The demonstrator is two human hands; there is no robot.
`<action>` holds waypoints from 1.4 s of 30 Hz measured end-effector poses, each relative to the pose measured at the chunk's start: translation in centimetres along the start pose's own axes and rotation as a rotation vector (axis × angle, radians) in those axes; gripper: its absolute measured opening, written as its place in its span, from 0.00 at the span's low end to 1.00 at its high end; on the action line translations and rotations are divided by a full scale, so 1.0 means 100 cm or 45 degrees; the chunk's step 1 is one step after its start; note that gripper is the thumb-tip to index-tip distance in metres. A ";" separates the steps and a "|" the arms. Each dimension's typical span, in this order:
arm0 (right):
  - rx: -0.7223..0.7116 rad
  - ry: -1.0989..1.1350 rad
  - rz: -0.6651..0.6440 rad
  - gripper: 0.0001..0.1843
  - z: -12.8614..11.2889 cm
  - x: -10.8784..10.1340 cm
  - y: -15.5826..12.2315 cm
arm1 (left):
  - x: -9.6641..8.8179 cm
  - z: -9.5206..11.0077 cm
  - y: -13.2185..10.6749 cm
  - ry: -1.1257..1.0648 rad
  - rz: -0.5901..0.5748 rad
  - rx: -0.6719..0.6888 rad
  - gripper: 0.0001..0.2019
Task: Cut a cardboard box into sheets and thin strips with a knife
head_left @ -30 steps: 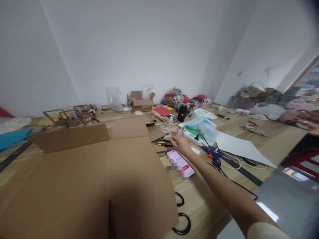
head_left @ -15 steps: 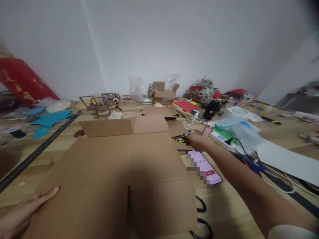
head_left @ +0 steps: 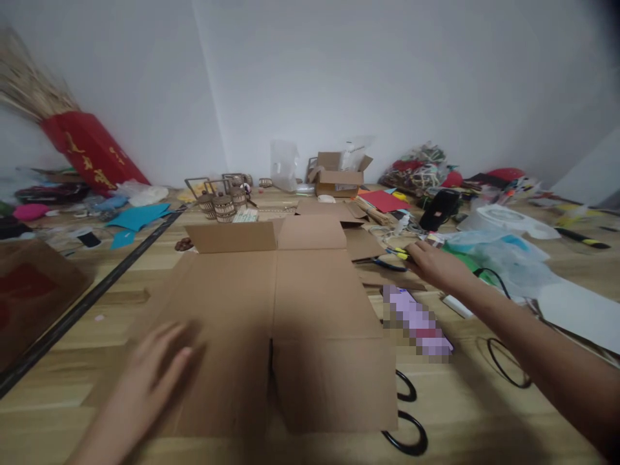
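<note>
A large flattened cardboard box (head_left: 232, 303) with raised flaps at its far end lies in front of me. My left hand (head_left: 157, 368) is over its left part, fingers apart and holding nothing; motion blurs it, and I cannot tell whether it touches the cardboard. My right hand (head_left: 431, 261) is closed around a slim yellow-and-black tool (head_left: 401, 254), mostly hidden in the fingers, so its kind does not show. Blue-and-black handles (head_left: 387, 264) lie just below it. Black scissors (head_left: 411, 433) stick out from under the cardboard's right edge, showing only their handle loops.
A phone (head_left: 421, 323) lies right of the cardboard. Farther back are small woven baskets (head_left: 225, 208), an open carton (head_left: 341, 179), red paper (head_left: 386, 200) and a black case (head_left: 440, 208). Plastic bags (head_left: 504, 255) and a black cable (head_left: 506, 365) lie right. A brown box (head_left: 39, 290) stands left.
My left hand has left the cardboard's left edge and come in over it, fingers spread. My right hand stays closed on the yellow-and-black tool. The view has shifted left.
</note>
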State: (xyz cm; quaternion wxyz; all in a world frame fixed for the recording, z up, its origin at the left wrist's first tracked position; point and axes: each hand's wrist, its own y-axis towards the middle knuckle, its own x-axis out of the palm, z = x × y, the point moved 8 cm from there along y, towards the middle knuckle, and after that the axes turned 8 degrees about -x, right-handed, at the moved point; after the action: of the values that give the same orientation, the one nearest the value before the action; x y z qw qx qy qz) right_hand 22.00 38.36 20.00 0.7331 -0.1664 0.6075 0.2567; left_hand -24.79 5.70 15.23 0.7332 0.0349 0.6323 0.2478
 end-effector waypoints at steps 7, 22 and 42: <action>0.010 0.464 -0.131 0.22 -0.092 0.035 -0.065 | 0.070 0.163 -0.032 0.030 -0.628 0.590 0.32; 0.427 1.750 -0.362 0.29 -0.139 0.053 -0.118 | 0.094 0.204 -0.073 0.156 -0.750 0.564 0.47; 0.238 0.535 -0.218 0.12 -0.114 0.073 -0.168 | 0.076 0.192 -0.097 0.276 -0.462 1.003 0.34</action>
State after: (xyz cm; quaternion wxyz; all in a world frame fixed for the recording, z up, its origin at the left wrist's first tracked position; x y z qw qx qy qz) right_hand 23.50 19.69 9.41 0.6220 -0.1984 0.7513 0.0962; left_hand -3.02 5.36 8.61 0.6251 0.1738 0.7475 -0.1424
